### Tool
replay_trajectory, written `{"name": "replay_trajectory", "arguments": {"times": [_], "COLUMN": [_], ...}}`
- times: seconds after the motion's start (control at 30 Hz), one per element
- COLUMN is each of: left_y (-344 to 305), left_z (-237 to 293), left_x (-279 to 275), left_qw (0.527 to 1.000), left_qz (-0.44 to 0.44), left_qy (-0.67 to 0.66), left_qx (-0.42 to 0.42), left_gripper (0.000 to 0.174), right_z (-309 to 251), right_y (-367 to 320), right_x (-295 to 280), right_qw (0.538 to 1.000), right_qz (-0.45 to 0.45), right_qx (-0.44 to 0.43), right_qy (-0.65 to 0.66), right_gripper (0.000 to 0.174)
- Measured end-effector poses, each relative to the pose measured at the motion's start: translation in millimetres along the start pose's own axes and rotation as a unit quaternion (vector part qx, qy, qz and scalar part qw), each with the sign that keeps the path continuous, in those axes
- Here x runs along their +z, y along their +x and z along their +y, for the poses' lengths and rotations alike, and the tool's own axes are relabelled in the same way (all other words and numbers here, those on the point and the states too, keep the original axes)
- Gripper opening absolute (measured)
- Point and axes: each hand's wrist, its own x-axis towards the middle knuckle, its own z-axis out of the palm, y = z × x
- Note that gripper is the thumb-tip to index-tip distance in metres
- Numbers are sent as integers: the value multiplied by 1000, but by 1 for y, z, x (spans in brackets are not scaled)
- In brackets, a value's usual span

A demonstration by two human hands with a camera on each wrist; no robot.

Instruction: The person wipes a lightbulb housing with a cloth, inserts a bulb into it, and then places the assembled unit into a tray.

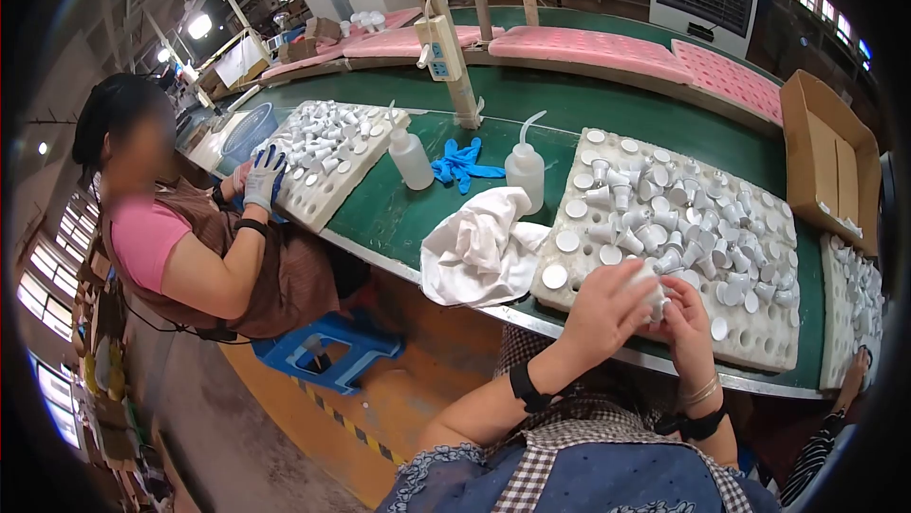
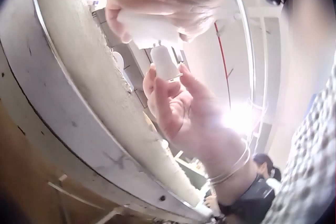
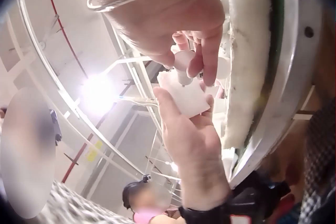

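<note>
A white cup (image 2: pixel 165 62) was pinched by the right hand (image 1: pixel 685 325) over the board's (image 1: pixel 771 350) six o'clock side, a pad (image 3: pixel 187 97) by the left hand (image 1: pixel 605 312); lightness and stiffness were presumed, the rim best gripped.

On the green table (image 1: pixel 378 219), blue gloves (image 1: pixel 458 169) crumpled between two squeeze bottles (image 1: pixel 525 176) — both upright. Farther back, pink foam boards (image 1: pixel 588 55) in a row behind a wooden post (image 1: pixel 462 95) with a socket box (image 1: pixel 437 50), plus a cardboard box (image 1: pixel 835 148) at the right end. Off to the left, a blurred-faced person in pink (image 1: pixel 157 242) — near a blue plastic stool (image 1: pixel 327 347) and a blue basket (image 1: pixel 249 138).
</note>
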Motion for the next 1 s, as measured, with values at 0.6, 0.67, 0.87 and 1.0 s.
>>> {"name": "replay_trajectory", "arguments": {"times": [0.6, 0.67, 0.87, 1.0], "left_y": [-3, -4, 2, -1], "left_z": [-14, -13, -6, -2], "left_x": [-1, 1, 2, 3], "left_qw": [945, 937, 922, 969], "left_qz": [-93, -53, 54, -67], "left_qy": [-217, -226, -299, 169], "left_qx": [-226, -263, -239, 164], "left_gripper": [27, 28, 28, 25], "right_z": [-2, 7, 3, 11], "right_y": [-10, -10, -8, -9], "right_x": [8, 11, 7, -1], "right_qw": [994, 997, 998, 968], "right_qz": [-57, -56, -30, -56], "right_qx": [17, -50, -42, 80], "right_qy": [92, -1, -23, 233], "right_gripper": [41, 39, 34, 37]}}
